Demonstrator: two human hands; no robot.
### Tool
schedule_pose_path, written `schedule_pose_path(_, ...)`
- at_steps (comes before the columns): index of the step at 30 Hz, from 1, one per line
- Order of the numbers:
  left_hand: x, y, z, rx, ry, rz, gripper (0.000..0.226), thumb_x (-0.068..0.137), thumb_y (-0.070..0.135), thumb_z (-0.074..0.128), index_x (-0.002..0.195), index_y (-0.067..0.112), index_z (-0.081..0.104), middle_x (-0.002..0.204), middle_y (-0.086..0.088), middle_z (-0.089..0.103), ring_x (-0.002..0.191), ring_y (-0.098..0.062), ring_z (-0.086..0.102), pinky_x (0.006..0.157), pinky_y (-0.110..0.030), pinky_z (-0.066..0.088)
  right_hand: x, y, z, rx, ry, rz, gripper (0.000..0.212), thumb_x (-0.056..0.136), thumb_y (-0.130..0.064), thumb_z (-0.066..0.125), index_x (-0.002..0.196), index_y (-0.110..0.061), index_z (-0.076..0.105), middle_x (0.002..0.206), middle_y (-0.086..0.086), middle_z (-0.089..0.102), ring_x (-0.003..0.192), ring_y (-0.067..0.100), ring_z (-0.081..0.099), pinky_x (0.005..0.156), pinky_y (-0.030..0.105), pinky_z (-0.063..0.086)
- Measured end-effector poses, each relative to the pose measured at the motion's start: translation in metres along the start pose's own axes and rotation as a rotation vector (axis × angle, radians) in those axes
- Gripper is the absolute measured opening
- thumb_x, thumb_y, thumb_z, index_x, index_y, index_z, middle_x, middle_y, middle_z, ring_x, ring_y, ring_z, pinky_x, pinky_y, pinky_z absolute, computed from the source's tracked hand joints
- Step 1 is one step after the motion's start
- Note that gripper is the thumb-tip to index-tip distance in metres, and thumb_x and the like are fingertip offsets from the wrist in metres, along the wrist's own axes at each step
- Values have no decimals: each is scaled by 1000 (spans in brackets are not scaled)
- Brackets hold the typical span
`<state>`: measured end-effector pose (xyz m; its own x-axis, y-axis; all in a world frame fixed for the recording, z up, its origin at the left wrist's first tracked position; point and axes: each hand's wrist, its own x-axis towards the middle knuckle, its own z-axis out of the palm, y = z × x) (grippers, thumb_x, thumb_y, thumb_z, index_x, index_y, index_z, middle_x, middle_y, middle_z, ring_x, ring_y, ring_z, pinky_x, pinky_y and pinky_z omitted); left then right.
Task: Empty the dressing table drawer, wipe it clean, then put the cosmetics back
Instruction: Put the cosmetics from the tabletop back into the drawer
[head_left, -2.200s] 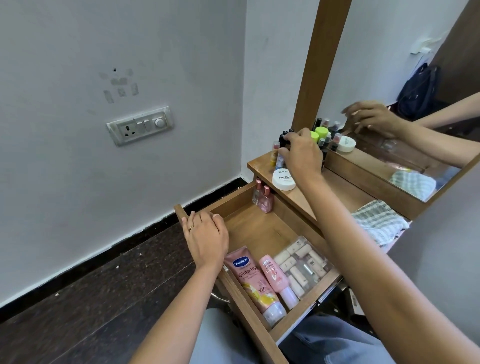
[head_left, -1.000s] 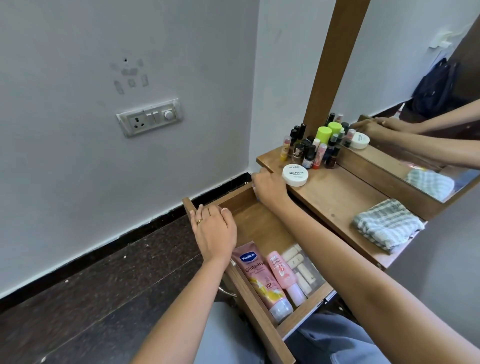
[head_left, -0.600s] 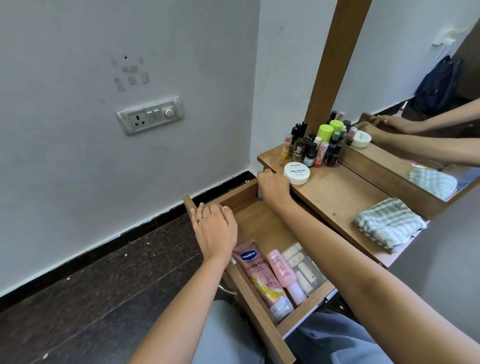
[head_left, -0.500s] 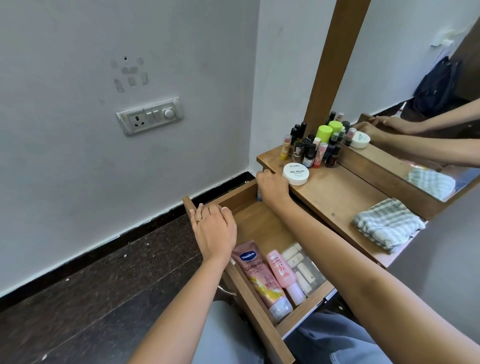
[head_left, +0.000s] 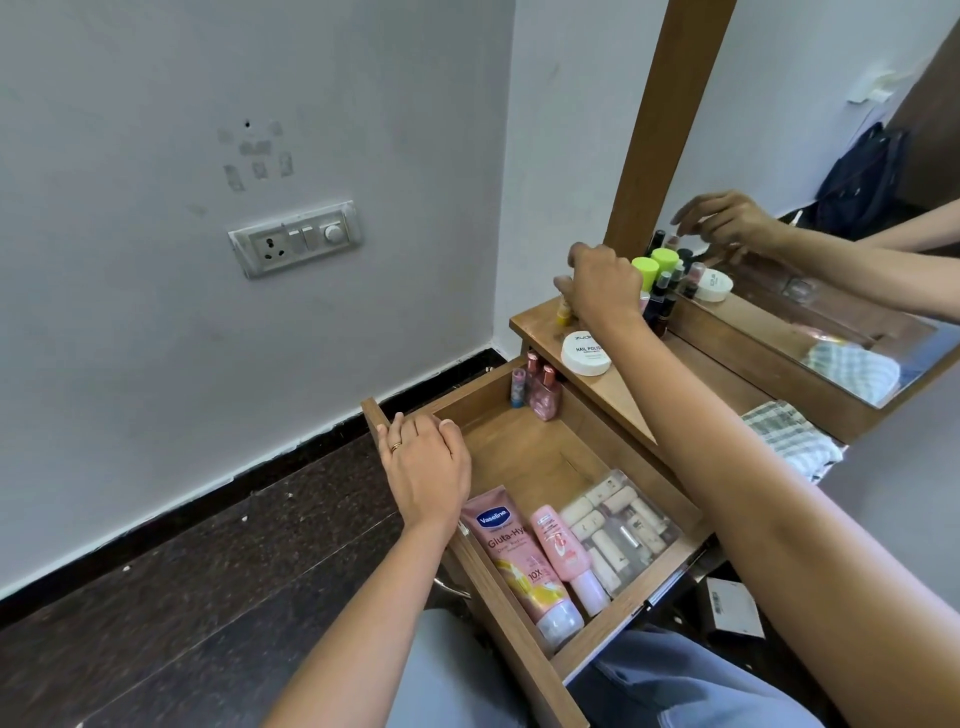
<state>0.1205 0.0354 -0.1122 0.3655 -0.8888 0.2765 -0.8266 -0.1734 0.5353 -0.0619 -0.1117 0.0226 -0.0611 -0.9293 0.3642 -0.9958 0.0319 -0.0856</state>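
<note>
**A:** What has changed at the drawer?

**B:** The right hand has left it. Half a second ago it was down in the drawer's far corner. Now it is up over the small bottles on the worktop, fingers bent down among them. Whether they pinch one, I cannot tell.

**A:** And the other?

**B:** The left hand has not moved. It lies on the drawer's front rim, fingers relaxed, holding nothing.

**A:** What does that mean for the job?

**B:** Cosmetics are passing one at a time between drawer and worktop, but which way I cannot say for sure. Below the right hand, two pink bottles and a small tube stand in that far corner. Just beside the left wrist lie a big tube, a smaller pink tube and a clear box of stick-shaped pieces. The checked cloth lies folded beyond the right forearm. I judge the work about midway.

**A:** Anything legible?

**B:** The big tube reads "Vaseline", then "Gluta-Hy", cut off, and "10X". The white tub under the right wrist reads "NAIL POLISH", beneath a word starting "zudi". The smaller pink tube's print is too small to read.
</note>
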Motion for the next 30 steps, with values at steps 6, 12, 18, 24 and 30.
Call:
schedule_pose_path(6, -1, 0, -2, -8, -10, 3, 44, 99, 27, 31, 110, 5, 68, 120, -11, 66, 131, -26, 47, 119, -41, 16, -2, -1, 7, -18, -38, 12, 29, 92, -22, 57, 115, -4, 56, 111, 18, 62, 102, 39, 62, 76, 38, 49)
schedule_pose_path(12, 0, 0, 0, -8, 5, 2, 52, 95, 31, 25, 106, 6, 68, 117, -11, 68, 130, -26, 48, 118, -41, 16, -11, -12, -6, 191, 72, -23, 22, 88, -16, 57, 107, -7, 62, 102, 15, 66, 95, 35, 63, 74, 35, 48)
schedule_pose_path(18, 0, 2, -1, -21, 12, -13, 51, 95, 31, 25, 105, 6, 68, 117, -13, 68, 129, -27, 47, 118, -41, 16, -55, -42, 17, 346, -181, -174, 16, 80, -15, 59, 93, -16, 67, 88, 7, 71, 85, 25, 64, 75, 34, 53)
schedule_pose_path(24, 0, 0, -2, -2, -4, -9, 51, 96, 31, 25, 110, 7, 68, 119, -11, 67, 131, -25, 46, 119, -42, 16, -72, -44, 64, 246, -401, -242, 13, 78, -1, 54, 86, -10, 60, 70, 4, 69, 74, 24, 66, 69, 34, 54)
schedule_pose_path(30, -1, 1, -2, 5, -13, -4, 45, 99, 28, 30, 111, 7, 67, 121, -12, 66, 133, -26, 44, 119, -43, 16, -73, -38, 82, 228, -350, -271, 9, 79, -3, 59, 85, -8, 60, 77, 4, 65, 76, 22, 61, 65, 34, 51)
